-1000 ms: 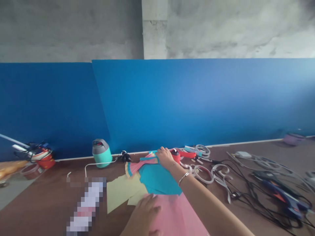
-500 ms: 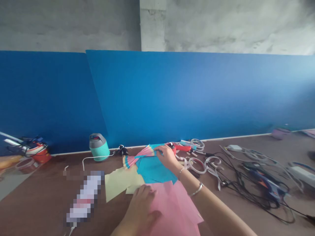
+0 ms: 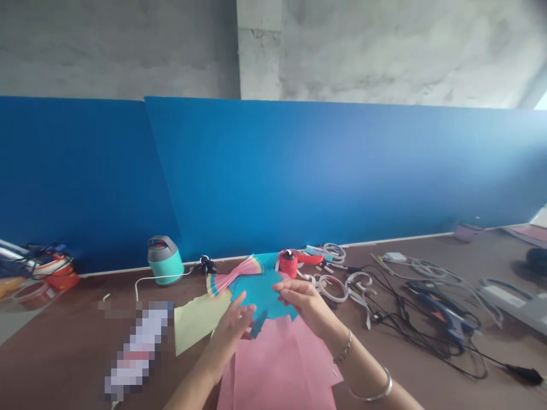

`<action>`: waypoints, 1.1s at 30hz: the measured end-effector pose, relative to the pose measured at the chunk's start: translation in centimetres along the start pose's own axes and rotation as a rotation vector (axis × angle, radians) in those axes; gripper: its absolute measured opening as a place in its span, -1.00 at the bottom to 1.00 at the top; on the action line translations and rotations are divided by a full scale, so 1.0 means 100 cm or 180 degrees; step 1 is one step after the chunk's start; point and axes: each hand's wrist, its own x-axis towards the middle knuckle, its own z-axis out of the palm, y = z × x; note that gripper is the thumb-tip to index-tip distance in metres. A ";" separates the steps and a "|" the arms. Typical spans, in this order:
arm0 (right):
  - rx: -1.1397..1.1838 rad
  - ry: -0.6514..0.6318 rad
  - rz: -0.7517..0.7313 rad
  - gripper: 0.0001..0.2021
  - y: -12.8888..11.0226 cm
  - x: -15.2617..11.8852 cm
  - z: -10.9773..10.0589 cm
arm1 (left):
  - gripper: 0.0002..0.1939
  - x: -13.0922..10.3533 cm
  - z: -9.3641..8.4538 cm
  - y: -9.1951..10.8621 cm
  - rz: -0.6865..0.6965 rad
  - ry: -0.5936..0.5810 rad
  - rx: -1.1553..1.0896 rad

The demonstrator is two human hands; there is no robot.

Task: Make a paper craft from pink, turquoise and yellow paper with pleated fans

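Blue paper point(image 3: 262, 291): likely light, floppy, tears easily; pinch an edge.
Left hand point(image 3: 233, 326): fingers loosely spread.
Right hand point(image 3: 302, 297): fingertips bunched; can't tell if gripping.

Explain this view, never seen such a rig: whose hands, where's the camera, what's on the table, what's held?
No machine here: the wearer works bare-handed, and their head camera looks forward and down. On the brown table lie pink paper, yellow paper, blue paper, a pleated strip, a teal container and, at right, cables. The left hand is partly open by the blue paper. The right hand has its fingers pinched together in front of the blue paper; whether they grip it, I can't tell.
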 end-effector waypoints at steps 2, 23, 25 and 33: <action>0.0015 0.0022 0.0002 -0.72 0.001 -0.001 -0.002 | -0.41 0.001 -0.002 0.007 -0.0012 -0.0166 -0.0010; -0.1540 -0.0020 0.0407 -0.84 0.037 -0.002 0.005 | -0.76 0.016 -0.026 -0.011 0.0313 0.0914 -0.1855; -0.1807 0.0091 0.0320 -0.81 0.039 0.004 -0.002 | -0.93 0.017 -0.038 -0.004 0.0229 0.1081 -0.2383; -0.3345 0.1437 0.0167 -0.75 0.022 0.045 -0.053 | -0.64 0.012 -0.076 0.021 0.0150 0.0785 -0.3565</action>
